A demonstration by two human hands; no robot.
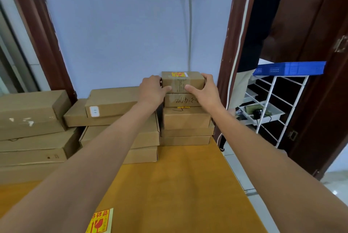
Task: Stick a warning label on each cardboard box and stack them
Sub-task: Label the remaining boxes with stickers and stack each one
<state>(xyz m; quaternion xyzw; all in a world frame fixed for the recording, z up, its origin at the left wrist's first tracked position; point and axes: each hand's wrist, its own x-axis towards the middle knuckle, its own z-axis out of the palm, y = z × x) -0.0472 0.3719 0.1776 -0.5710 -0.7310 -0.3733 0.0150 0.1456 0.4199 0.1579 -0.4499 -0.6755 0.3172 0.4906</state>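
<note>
Label sheet (99,221) cut by bottom edge; left forearm hides middle box stack (143,134).

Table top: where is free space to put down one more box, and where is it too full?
Free: the bare yellow table between the two forearms, bordered ahead by the box stacks and near the bottom edge by the label sheet. Crowded: the back along the wall, where the long boxes and the right stack stand. Both hands grip the top box.

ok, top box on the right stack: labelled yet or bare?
Labelled. The top box shows a yellow-and-red warning label on its upper face, between both hands.
</note>
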